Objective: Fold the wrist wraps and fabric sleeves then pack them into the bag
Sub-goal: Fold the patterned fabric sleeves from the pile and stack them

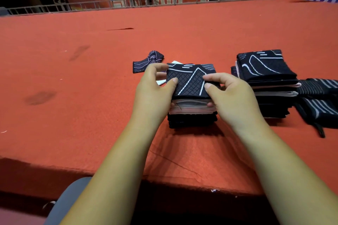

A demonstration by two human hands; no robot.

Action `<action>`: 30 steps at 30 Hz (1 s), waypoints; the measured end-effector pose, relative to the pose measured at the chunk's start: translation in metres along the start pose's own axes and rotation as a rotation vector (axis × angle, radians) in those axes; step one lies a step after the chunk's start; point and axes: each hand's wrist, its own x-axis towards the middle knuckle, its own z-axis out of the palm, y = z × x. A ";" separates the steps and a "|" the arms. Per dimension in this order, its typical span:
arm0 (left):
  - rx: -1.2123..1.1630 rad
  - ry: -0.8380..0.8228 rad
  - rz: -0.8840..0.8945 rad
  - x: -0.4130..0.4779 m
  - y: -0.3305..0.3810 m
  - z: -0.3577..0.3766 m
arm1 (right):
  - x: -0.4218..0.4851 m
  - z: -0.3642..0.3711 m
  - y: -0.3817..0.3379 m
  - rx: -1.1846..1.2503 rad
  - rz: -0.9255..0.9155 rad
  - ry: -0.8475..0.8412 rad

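— Fingers (172, 80) of our left hand (155, 89) and our right hand (232, 95) are curled round the stack of folded black and pink fabric sleeves (192, 86). Our thumbs press on top, and our fingertips tuck in at the pink layers on either side.

— Why do we take it from both sides?

— We judge it is to square the pile up or lift it as one block. Soft layers gripped from one side alone would likely slide apart.

— And where does it sit?

— It sits on the red cloth-covered desk (91, 97), straight ahead of us. A second stack of folded black patterned fabric (267, 71) stands apart to our right, and black striped wraps (320, 100) lie beside that one.

— Which way does our pile point?

— The top sleeve is folded nearly square, so we see little long axis. Its edges run in line with the desk's front, and the peak of its white line pattern points away from us.

— Is anything unfolded?

— One loose black patterned wrist wrap (148, 60) lies just beyond our left hand. Its long axis runs left to right, with the right end twisted and farther from us.

— And the bag?

— We see none.
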 end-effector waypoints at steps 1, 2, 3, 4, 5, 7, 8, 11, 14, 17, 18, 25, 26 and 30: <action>0.036 -0.002 0.016 0.001 -0.001 0.000 | 0.001 0.001 0.002 -0.038 -0.016 -0.001; 0.075 -0.007 0.028 0.002 -0.002 0.000 | 0.001 0.001 0.004 -0.089 -0.037 0.001; 0.118 -0.008 0.035 0.002 -0.004 0.001 | 0.001 0.002 0.006 -0.138 -0.057 0.004; 0.161 -0.006 0.036 0.003 -0.005 0.003 | 0.000 0.003 0.008 -0.174 -0.070 -0.001; 0.204 -0.007 0.035 0.003 -0.007 0.004 | 0.001 0.004 0.010 -0.210 -0.076 -0.017; 0.278 -0.027 0.037 0.004 -0.012 0.006 | 0.001 0.006 0.014 -0.273 -0.080 -0.060; 0.308 -0.040 0.039 0.004 -0.014 0.006 | 0.002 0.007 0.016 -0.300 -0.085 -0.078; 0.382 -0.053 0.071 0.003 -0.018 0.006 | 0.002 0.007 0.017 -0.335 -0.098 -0.101; 0.481 -0.092 0.119 0.003 -0.023 0.008 | 0.001 0.010 0.020 -0.345 -0.092 -0.122; 0.533 -0.148 0.115 0.004 -0.030 0.008 | 0.001 0.011 0.021 -0.344 -0.065 -0.150; 0.526 -0.158 0.109 0.005 -0.030 0.007 | 0.001 0.011 0.021 -0.338 -0.056 -0.154; 0.154 -0.151 -0.117 0.013 -0.037 -0.007 | 0.003 0.010 0.017 -0.293 -0.012 -0.148; 0.104 -0.138 -0.163 0.015 -0.039 -0.009 | 0.004 0.010 0.016 -0.289 -0.014 -0.150; 0.056 -0.100 -0.231 0.029 -0.047 -0.010 | 0.008 0.011 0.010 -0.278 -0.050 -0.151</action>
